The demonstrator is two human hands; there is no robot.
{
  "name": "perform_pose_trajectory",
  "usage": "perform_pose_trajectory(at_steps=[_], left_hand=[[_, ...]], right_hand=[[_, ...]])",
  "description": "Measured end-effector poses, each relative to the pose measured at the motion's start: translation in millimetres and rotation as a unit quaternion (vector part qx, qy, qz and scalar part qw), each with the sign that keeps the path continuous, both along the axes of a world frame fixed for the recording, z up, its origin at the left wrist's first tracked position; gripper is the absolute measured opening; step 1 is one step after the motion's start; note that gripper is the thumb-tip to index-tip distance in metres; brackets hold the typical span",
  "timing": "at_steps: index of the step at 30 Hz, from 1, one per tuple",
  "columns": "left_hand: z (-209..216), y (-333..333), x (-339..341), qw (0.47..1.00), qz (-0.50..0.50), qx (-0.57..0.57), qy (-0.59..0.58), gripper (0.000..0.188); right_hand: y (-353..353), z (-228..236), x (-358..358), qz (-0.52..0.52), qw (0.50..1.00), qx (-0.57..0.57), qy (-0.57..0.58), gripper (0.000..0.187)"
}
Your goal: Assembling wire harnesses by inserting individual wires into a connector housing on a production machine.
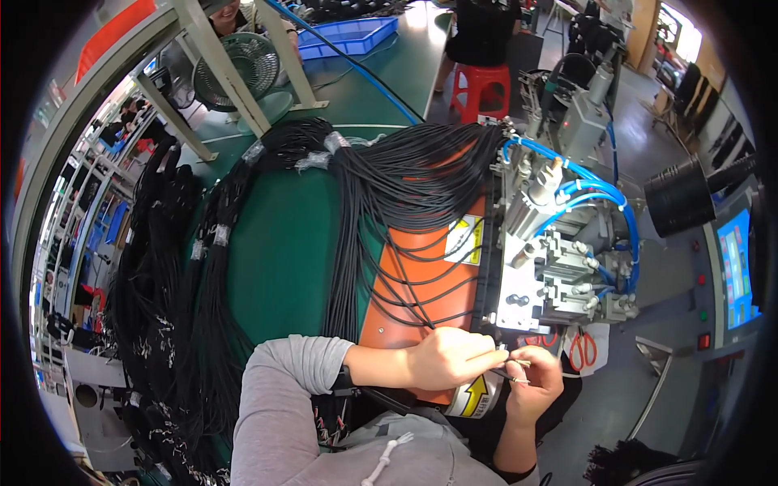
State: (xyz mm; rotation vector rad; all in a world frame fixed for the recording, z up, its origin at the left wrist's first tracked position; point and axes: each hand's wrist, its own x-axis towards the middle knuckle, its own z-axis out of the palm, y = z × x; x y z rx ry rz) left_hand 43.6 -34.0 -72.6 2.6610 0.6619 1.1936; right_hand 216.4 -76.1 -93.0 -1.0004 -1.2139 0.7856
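Observation:
My left hand reaches in across the front of the orange panel, fingers pinched together on the end of a thin black cable. Close beside it, my right hand is closed with fingertips on the same cable end, where small light-coloured wire tips show. Fingers partly cover that end, so its exact form is hidden. Many black cables fan across the orange panel to the edge of a metal machine with cylinders and blue air hoses.
Bundled black cables hang at the left, beside the green tabletop. Orange-handled scissors lie right of my hands. A screen stands far right. A fan, blue tray, red stool and other people are farther back.

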Motion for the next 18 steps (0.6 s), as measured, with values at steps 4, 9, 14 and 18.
perform_pose_trajectory(at_steps=[4, 9, 14, 18], left_hand=[[-0.2, -7.1, 4.4, 0.999, 0.001, -0.025, -0.032, 0.023], [1.2, 3.3, 5.3, 0.997, -0.024, -0.033, -0.058, 0.018], [2.1, 8.1, 1.3, 0.998, -0.018, -0.039, -0.046, 0.015], [-0.7, 11.4, 4.2, 0.998, -0.001, -0.062, -0.02, 0.018]], right_hand=[[-3.6, 2.9, -9.1, -0.045, 0.997, 0.036, 0.051, 0.016], [-4.3, -0.4, -3.2, 0.01, 0.999, -0.028, 0.039, 0.008], [17.2, 12.8, 1.8, 0.081, 0.991, -0.055, 0.091, 0.014], [17.4, 9.5, 0.8, 0.01, 1.0, 0.009, 0.003, 0.015]])
